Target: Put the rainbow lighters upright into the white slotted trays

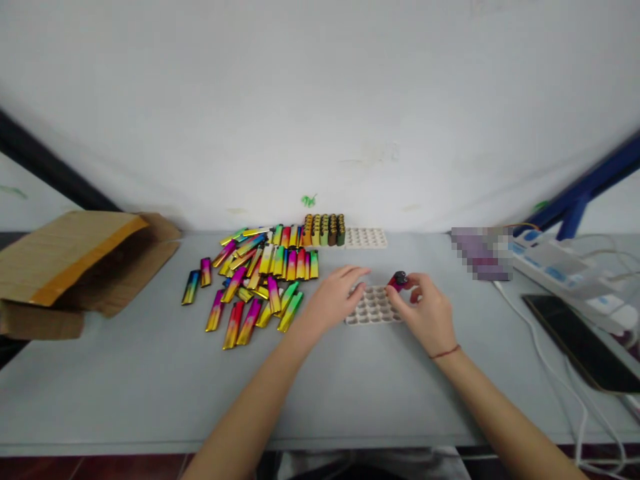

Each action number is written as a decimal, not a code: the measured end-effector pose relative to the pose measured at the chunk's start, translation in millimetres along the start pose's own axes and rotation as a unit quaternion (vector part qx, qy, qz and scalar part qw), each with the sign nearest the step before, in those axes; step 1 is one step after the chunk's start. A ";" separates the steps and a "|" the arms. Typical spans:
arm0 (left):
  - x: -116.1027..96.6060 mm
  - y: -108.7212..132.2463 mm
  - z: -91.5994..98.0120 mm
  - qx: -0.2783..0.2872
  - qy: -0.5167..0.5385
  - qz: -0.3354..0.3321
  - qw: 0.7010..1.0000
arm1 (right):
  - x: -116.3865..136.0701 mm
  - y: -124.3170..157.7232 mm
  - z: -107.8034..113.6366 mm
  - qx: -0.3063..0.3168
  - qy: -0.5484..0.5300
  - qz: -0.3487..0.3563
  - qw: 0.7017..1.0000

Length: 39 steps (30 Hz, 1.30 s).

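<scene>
My right hand [425, 307] pinches a lighter [399, 280] with a dark top and a reddish-purple body, above the far right corner of a white tray [375, 319] with rows of holes. At the tray's left side my left hand [341, 293] has its fingers apart and nothing in them. To the left lies a loose pile of shiny lighters [260, 293] in gold, pink, green and blue. Against the wall, a block of upright lighters [325, 230] stands close together, beside a second white holed tray [367, 238].
An open cardboard box [75, 257] lies at the left. On the right are a power strip [565, 280] with plugs, a black phone [585, 343], a partly blurred purple object [480, 257] and white cables [540, 360]. A white wall [320, 113] rises behind the grey table [150, 387].
</scene>
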<state>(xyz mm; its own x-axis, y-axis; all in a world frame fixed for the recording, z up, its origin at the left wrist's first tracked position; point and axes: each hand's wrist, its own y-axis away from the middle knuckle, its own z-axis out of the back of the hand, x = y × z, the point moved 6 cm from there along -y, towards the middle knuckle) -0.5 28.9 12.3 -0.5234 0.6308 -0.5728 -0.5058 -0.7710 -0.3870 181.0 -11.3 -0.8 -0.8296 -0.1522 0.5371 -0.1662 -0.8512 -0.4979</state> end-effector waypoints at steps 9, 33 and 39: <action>2.9 -14.4 -57.6 0.072 0.074 0.009 0.995 | 20.3 2.6 9.1 -0.046 0.003 0.104 0.993; 2.1 -20.5 20.9 -0.049 0.083 0.069 0.993 | 40.7 -21.2 44.6 -0.018 -0.104 0.019 0.994; 66.5 51.3 124.0 -0.089 -0.019 0.277 0.957 | 82.5 -35.1 -4.9 0.128 -0.173 0.041 0.976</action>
<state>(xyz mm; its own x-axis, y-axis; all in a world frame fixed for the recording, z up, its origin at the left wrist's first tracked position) -146.3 42.1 44.0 -0.7037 0.1220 -0.6999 -0.0216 -0.9884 -0.1505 115.8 8.5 57.7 -0.5983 -0.3473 0.7221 0.0682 -0.9200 -0.3860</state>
